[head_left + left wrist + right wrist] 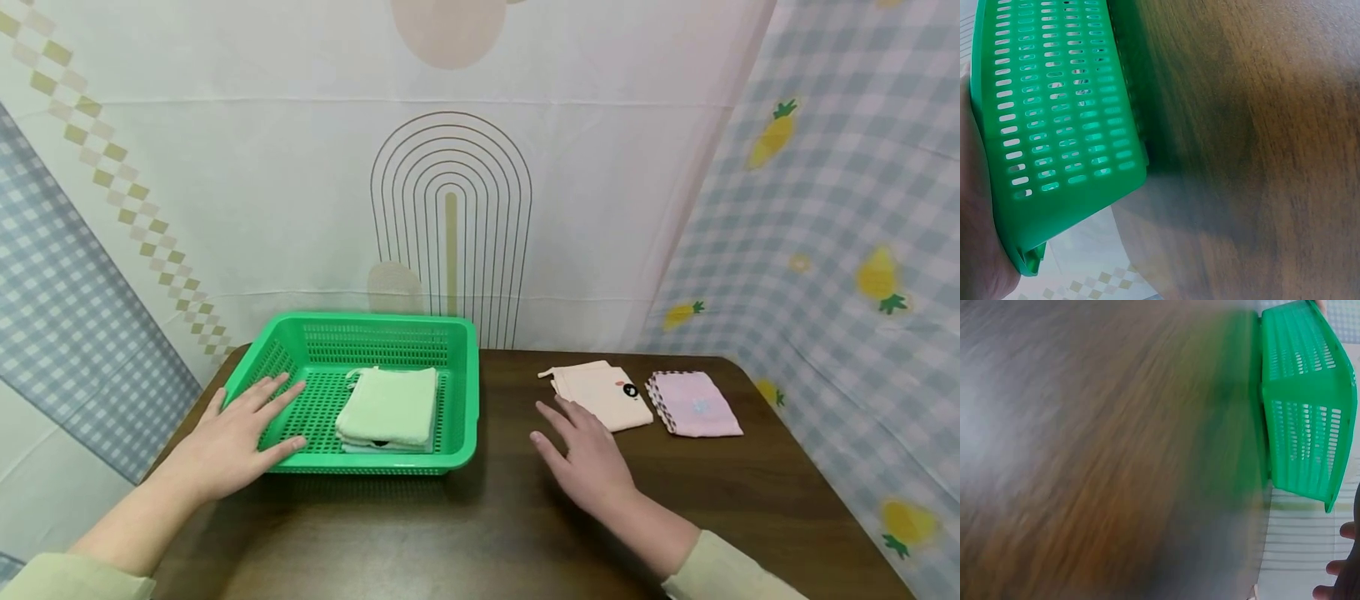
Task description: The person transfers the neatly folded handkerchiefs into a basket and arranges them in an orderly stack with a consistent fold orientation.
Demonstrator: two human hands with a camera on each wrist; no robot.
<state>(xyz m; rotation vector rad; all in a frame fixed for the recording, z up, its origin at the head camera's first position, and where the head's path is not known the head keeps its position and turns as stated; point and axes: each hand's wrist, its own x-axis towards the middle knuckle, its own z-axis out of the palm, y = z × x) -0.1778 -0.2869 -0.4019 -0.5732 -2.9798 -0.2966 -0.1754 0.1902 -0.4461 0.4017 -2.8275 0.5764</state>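
Note:
My left hand [228,442], its fingers spread and straight, rests over the front left rim of a green plastic basket [367,462]. In the left wrist view that hand [979,219] lies along the basket's rim, beside its slotted wall [1054,187]. Inside the basket sits a small stack of folded towels [393,404], pale green on top. My right hand [588,462] is held over the table, fingers extended and holding nothing, just in front of a folded peach towel [600,392] with a dark printed motif. Fingertips [1335,567] show at the right wrist view's edge.
Right of the peach towel lies a folded lilac towel [697,404] with a checked edge. Both are on the dark wooden table [465,533]. A patterned curtain [315,192] hangs directly behind the table, and a checked one [825,250] hangs along the right side.

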